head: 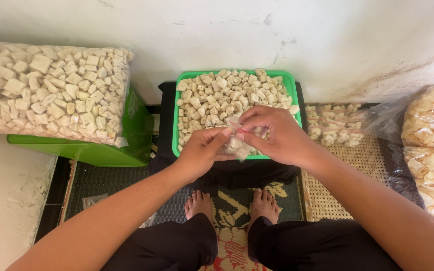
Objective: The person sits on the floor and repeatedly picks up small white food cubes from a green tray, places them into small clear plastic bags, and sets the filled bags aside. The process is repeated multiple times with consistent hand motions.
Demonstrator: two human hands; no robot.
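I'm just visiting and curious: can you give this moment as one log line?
left hand: holds small clear bag | right hand: pinches bag top | below: green tray of pale cubes

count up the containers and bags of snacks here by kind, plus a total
green tray of pale cubes: 1
green box: 1
large clear bag of pale cubes: 1
small clear bag held by left hand and right hand: 1
bags of pale chips: 2
pile of small filled bags: 1, bags too blurred to count
total: 7
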